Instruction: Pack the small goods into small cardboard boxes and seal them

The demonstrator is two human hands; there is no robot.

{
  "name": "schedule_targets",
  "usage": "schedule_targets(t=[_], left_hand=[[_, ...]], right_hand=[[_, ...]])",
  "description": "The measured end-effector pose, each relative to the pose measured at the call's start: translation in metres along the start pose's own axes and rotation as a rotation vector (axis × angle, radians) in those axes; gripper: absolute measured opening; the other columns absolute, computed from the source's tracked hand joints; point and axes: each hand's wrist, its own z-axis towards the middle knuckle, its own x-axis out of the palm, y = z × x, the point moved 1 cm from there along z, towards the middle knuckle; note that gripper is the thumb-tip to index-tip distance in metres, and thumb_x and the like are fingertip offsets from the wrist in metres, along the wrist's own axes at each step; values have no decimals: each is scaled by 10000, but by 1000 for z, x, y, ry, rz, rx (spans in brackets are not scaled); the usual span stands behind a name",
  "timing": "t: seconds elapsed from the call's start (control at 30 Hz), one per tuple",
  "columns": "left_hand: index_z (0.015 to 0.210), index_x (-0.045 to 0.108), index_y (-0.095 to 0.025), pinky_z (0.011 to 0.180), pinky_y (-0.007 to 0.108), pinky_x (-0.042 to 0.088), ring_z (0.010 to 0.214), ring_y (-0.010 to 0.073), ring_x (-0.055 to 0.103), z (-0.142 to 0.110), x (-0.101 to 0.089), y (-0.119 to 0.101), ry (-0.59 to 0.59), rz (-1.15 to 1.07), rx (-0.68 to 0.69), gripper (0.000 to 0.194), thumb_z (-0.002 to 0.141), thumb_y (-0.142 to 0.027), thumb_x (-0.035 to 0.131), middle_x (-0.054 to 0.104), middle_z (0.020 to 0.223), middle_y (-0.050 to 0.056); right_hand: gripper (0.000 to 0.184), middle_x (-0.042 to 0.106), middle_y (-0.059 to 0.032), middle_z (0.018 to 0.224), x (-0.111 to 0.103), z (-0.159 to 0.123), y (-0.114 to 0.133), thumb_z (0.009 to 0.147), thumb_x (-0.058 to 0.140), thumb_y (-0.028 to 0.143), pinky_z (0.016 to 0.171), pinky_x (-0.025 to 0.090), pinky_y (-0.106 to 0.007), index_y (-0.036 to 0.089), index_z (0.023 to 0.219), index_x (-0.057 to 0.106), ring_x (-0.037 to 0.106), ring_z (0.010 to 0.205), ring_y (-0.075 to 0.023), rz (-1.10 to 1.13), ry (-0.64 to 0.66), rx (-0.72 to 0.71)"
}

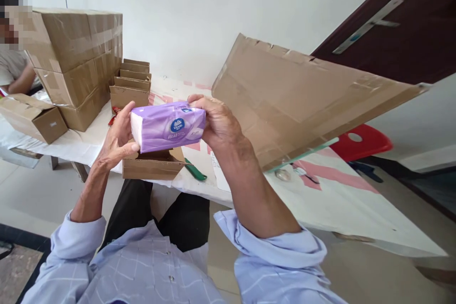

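Observation:
Between my two hands, a purple and white pack of tissues (160, 128) with a blue oval label is held up above the table's near edge. My left hand (119, 140) grips its left end, thumb low on the front and fingers behind. At the right end, my right hand (219, 121) clasps the pack, with the thumb along the top. Right below the pack stands an open cardboard box (153, 171), its inside mostly hidden by the pack. A green-handled tool (195, 170) lies on the table just right of this box.
Taped cartons (81, 57) are stacked at the left, with several small open boxes (130, 95) beside them. One carton (35, 116) lies near a seated person (17, 69). A large cardboard sheet (285, 99) leans at the right, near a red stool (363, 145).

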Motion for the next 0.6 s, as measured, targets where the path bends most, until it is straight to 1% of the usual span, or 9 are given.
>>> schedule_targets(t=[0.07,0.13,0.2,0.27,0.33,0.4,0.47,0.53,0.6], left_hand=[[1733,448,-314,1247,633,538,1598,499,528,-3,6,-3,-20,-37,-2,1254,720,-905,895,585,1683,156],[1683,495,-302,1241,607,556,1562,472,574,-6,12,-4,-56,-78,-27,1195,728,-900,894,612,1655,154],[1616,542,-290,1186,569,607,1505,437,637,-8,17,-1,-100,-124,-76,1100,761,-903,864,670,1585,154],[1543,581,-265,1093,539,664,1429,415,698,-9,20,4,-142,-178,-138,987,823,-900,812,737,1473,154],[1474,611,-243,1003,521,704,1346,403,749,-9,22,10,-170,-241,-192,884,883,-883,763,783,1366,148],[1433,632,-237,946,506,727,1284,393,779,-7,22,13,-175,-280,-221,823,911,-863,745,803,1312,138],[1449,641,-239,920,492,739,1262,386,788,-5,20,13,-149,-290,-239,809,927,-852,734,805,1320,135],[1497,638,-247,914,485,743,1276,390,783,-4,14,11,-92,-281,-260,822,943,-851,711,798,1355,140],[1539,640,-254,910,486,744,1302,410,772,-2,7,6,-9,-236,-275,850,937,-850,708,788,1386,153]], right_hand=[[177,619,43,736,2,-7,-6,825,831,357,562,488,-261,235,919,742,570,603,-114,12,12,14],[253,655,23,779,6,-13,-14,859,839,457,601,523,-286,242,957,751,607,645,-137,1,24,1],[418,711,-18,855,10,-20,-20,917,782,663,668,572,-329,254,1003,757,684,757,-191,-31,33,-36],[653,763,-64,960,15,-27,-25,949,617,891,748,609,-373,269,1077,765,744,923,-255,-73,60,-69],[819,792,-89,1065,19,-35,-28,924,510,1011,821,627,-404,282,1198,763,757,1073,-298,-102,110,-88],[859,803,-93,1155,20,-40,-31,892,562,1020,876,635,-419,292,1311,743,747,1160,-313,-112,153,-94],[827,800,-86,1230,19,-42,-33,890,644,968,936,638,-428,297,1367,729,734,1211,-310,-124,164,-100],[771,787,-79,1289,16,-42,-35,904,693,913,1016,630,-438,298,1366,736,724,1241,-300,-133,162,-124],[726,772,-76,1323,13,-41,-38,901,740,878,1092,613,-446,293,1331,753,718,1256,-292,-133,159,-165]])
